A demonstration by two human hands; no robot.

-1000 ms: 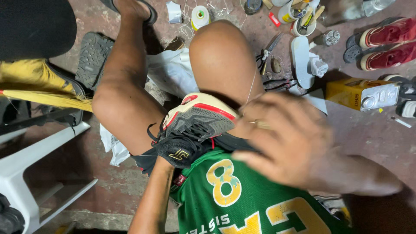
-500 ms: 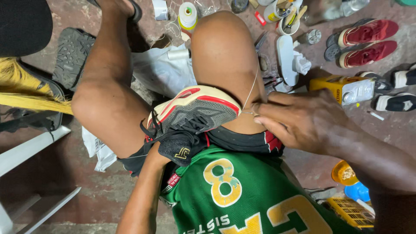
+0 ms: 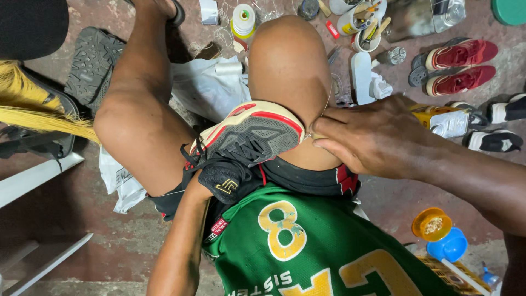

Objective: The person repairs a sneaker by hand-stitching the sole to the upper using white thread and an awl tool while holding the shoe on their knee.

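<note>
The work in hand looks like hand-stitching a sneaker [image 3: 253,137] — a black shoe with a cream sole edged in red, lying sole-up and wedged between the person's bare thighs, its toe resting against the right knee. The right hand [image 3: 378,137] lies against that knee just beside the toe of the shoe, its thumb and forefinger pressed together at the sole's edge; from that pinch a thin thread [image 3: 327,104] runs up along the knee, so the fingers seem to be gripping a needle or the thread's end, though the tool itself is too small to make out. The left hand is hidden: only the forearm shows, running up under the shoe's black collar, and whether that hand is inside the shoe or cupping it from below cannot be told, nor how its fingers are set. Judging by the taut line at the toe, the step is drawing a stitch through the join of sole and upper. The next move likely calls for a steady pull along the thread's own line while the thighs keep the shoe from twisting — a sideways tug could cut the sole's edge. A spool of pale thread [image 3: 243,20] stands on the floor beyond the knees, well apart.
</note>
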